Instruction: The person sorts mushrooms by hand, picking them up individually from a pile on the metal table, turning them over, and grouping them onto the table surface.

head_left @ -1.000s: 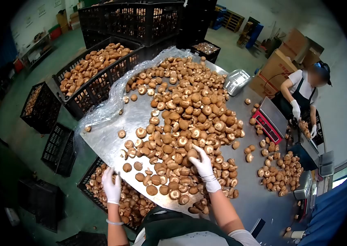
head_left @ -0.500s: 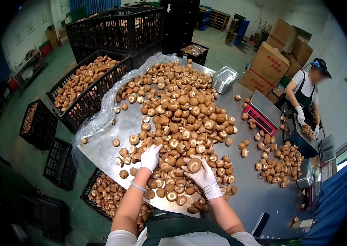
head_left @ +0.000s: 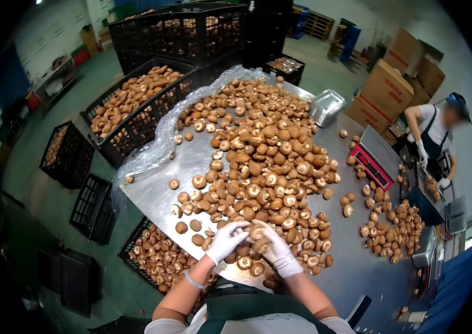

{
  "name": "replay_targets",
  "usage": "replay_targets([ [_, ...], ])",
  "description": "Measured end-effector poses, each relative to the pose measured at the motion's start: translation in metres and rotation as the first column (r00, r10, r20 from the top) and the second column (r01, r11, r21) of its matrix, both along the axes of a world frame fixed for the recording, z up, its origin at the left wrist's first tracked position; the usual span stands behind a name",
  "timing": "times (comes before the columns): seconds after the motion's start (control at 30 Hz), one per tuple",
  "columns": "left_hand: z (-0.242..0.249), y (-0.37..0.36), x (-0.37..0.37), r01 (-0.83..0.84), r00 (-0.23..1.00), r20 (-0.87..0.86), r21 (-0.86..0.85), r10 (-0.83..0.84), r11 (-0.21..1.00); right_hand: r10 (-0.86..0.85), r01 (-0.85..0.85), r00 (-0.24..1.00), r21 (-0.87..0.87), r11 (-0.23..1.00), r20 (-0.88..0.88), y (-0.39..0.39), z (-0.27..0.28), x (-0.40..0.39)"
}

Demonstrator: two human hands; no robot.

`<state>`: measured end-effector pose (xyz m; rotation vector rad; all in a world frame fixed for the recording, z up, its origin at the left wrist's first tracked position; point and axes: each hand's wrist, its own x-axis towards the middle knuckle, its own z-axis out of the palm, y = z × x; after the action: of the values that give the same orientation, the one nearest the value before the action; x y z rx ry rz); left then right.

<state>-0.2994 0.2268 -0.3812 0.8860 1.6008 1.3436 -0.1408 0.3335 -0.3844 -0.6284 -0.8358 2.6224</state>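
Observation:
Brown mushrooms (head_left: 269, 161) with pale stems lie heaped on a metal table (head_left: 152, 186). My right hand (head_left: 279, 253), in a white glove, is closed around mushrooms (head_left: 257, 239) near the table's front edge. Close beside it on the left is my left hand (head_left: 228, 240), also gloved, its fingers bent towards the held mushrooms. Its fingertips come near them, and whether it grips anything is hard to tell. Loose mushrooms lie under and around both hands.
Black crates of mushrooms (head_left: 135, 106) stand left and behind; another crate (head_left: 160, 259) sits below the front-left edge. Crumpled plastic film (head_left: 163, 133) lines the table. Right are a red scale (head_left: 372, 170), clear trays (head_left: 326, 107), a smaller mushroom pile (head_left: 394, 228) and a co-worker (head_left: 433, 131).
My left hand has moved right and down, away from the heap, to my right hand. My right hand now holds more than one mushroom. The whole view has shifted slightly.

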Motion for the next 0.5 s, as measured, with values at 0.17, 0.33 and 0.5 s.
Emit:
replay_targets([
  [0.17, -0.037, -0.026, -0.039, -0.292, 0.915, -0.266, 0.079, 0.303, 0.953, -0.483, 0.492, 0.868, -0.329, 0.806, 0.116, 0.074, 0.021, 0.044],
  [0.33, -0.039, -0.033, -0.089, -0.497, 0.716, -0.499, 0.126, 0.488, 0.858, -0.941, 0.859, 0.31, -0.383, 0.338, -0.136, 0.2, -0.044, 0.164],
  [0.5, -0.04, -0.01, -0.102, -0.421, 0.545, -0.749, 0.146, 0.378, 0.895, -0.868, 0.837, 0.48, -0.23, 0.497, -0.127, 0.184, -0.043, 0.165],
])
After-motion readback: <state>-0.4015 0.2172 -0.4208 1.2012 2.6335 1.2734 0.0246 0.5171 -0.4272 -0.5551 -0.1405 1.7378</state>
